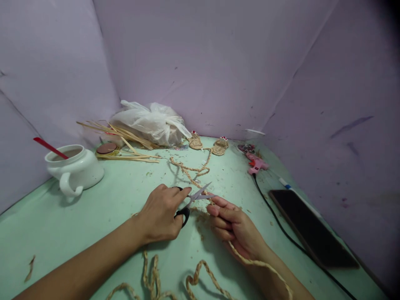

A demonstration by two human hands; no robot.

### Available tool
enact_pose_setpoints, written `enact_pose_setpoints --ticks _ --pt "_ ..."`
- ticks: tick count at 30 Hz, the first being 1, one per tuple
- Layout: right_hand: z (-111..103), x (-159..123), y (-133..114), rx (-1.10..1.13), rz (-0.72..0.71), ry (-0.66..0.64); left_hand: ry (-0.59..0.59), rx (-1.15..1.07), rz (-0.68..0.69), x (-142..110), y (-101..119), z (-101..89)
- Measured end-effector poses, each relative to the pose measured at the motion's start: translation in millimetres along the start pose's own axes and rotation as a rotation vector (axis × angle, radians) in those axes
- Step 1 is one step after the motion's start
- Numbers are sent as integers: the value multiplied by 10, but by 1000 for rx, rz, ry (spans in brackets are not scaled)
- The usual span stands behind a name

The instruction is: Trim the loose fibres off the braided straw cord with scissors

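Observation:
In my left hand [162,214] is a pair of scissors [194,199] with black handles, its blades parted and pointing right. My right hand [233,223] pinches a braided straw rope [192,180] close to the blades. The rope runs away from the fingers across the table, and a length of it trails below over my right wrist. Whether the blades touch the rope is hard to tell. More braided rope [154,275] lies in loops in front of me. Two small woven slippers [220,146] with red and white trim stand by the back wall.
A white pot [78,168] with a red stick stands left. Straw strips [134,157], a round lidded tin [107,149] and a white plastic bag [153,123] lie behind. Right are a pink glue gun [256,163], its black cord and a dark phone [309,225].

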State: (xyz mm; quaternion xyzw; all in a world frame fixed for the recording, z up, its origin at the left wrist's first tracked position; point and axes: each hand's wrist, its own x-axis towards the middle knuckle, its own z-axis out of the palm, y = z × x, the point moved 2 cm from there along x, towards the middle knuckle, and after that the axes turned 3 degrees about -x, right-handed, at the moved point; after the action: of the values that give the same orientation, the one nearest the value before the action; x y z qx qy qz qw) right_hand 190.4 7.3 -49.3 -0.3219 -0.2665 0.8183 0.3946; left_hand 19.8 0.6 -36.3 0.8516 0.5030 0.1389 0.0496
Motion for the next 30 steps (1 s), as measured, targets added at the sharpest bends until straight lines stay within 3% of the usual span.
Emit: enact_pose_setpoints --ticks 4,10,20,25,30 --pt "33 -15 7 -25 25 26 5 51 23 -6 38 -14" --pt "50 -38 33 -72 24 54 -80 42 -17 -20 77 -5" --pt "62 -49 85 -45 -6 91 -170 -154 -31 -15 99 -64" --pt "55 -50 58 -29 -18 45 -77 -341 -17 -15 53 -30" --pt "19 -26 43 -39 -61 48 187 -793 -310 36 -102 -76"
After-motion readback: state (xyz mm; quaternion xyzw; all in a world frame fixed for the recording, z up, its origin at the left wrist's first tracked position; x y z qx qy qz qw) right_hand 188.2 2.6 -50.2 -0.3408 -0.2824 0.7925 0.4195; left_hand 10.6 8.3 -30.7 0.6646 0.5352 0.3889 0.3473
